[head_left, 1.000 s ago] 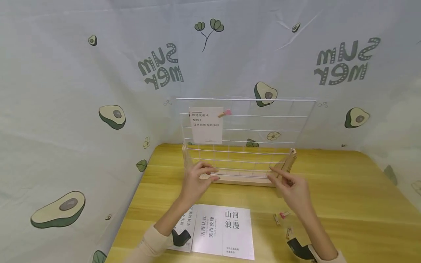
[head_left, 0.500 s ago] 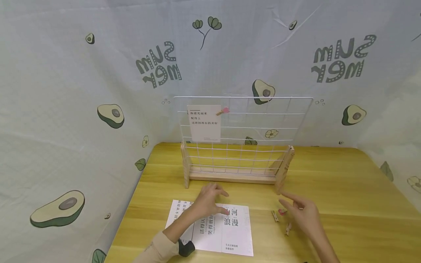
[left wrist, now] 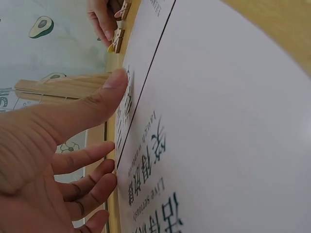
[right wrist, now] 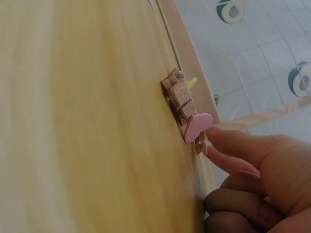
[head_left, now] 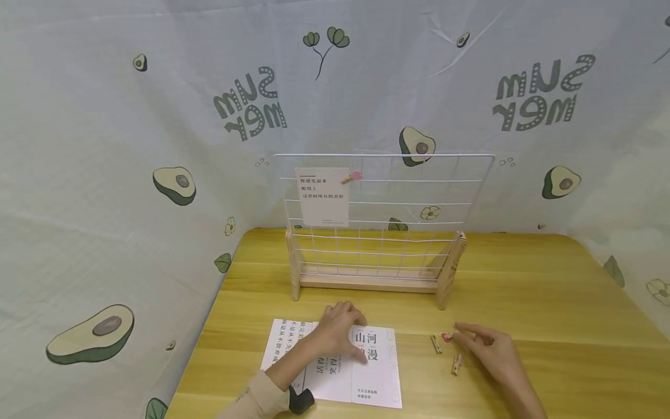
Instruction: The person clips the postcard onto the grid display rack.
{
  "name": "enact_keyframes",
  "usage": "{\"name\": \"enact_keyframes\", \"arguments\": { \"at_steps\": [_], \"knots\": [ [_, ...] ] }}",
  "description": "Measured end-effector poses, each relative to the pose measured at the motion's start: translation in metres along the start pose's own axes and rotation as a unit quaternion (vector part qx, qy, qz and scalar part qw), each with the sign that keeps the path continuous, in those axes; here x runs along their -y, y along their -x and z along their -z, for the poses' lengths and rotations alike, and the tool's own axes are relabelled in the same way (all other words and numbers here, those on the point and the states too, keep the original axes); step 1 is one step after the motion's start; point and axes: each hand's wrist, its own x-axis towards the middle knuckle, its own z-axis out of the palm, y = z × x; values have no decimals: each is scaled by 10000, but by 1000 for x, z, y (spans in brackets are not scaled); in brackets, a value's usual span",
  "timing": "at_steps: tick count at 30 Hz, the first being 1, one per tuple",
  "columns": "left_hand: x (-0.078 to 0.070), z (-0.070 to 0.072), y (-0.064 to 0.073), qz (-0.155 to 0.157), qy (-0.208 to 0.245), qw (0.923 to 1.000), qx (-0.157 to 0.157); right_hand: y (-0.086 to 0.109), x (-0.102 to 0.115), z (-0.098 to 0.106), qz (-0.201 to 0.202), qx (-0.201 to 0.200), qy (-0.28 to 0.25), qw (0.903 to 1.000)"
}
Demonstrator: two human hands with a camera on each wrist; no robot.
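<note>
My left hand (head_left: 337, 331) hovers over a row of printed cards, fingers apart. Its thumb overlaps the right-hand card (head_left: 377, 375), while in the left wrist view the fingertips come right at the far edge of the middle card (left wrist: 233, 111). On the table to the right lie small wooden clothespins; one bears a pink heart (right wrist: 198, 127). My right hand (head_left: 494, 358) reaches this heart clothespin from the right, thumb and index finger right at it with a gap between them. Two more clothespins, one at the left (head_left: 437, 344) and one nearer (head_left: 456, 365), lie beside it.
Behind the cards stands a white wire grid rack (head_left: 398, 203) on a wooden base (head_left: 366, 283). A card (head_left: 321, 203) hangs at its upper left under a pink-heart clothespin (head_left: 356, 176). A patterned cloth (head_left: 366, 87) rises behind the table.
Both hands have left the rack's base and come down toward me, the left over the cards, the right to the clothespins. The rack now stands free of the hands.
</note>
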Motion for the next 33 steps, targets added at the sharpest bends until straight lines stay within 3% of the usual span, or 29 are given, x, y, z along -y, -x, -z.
{"name": "enact_keyframes", "arguments": {
  "at_steps": [5,11,16,21,25,29,33],
  "knots": [
    [-2,-3,-3,-60,-169,9997,-138,-2,2,-2,56,-105,133,9998],
    [-2,-3,-5,-65,-49,9997,-209,-3,1,-4,152,-118,289,9994],
    [-2,-3,-4,-7,156,9996,-244,-3,-1,-6,245,-57,351,9991],
    [-2,-4,-4,-88,451,9984,-332,-4,-3,-5,26,-78,310,9995],
    [-2,-5,-5,-120,806,9961,-327,-4,-5,-4,146,-139,319,9993],
    [0,-1,-6,-51,1370,9902,-261,-5,-5,-4,27,-64,-243,9997],
    [2,4,-9,-58,1983,9797,-283,-4,-5,-4,-252,56,-1134,9932]
  ]
}}
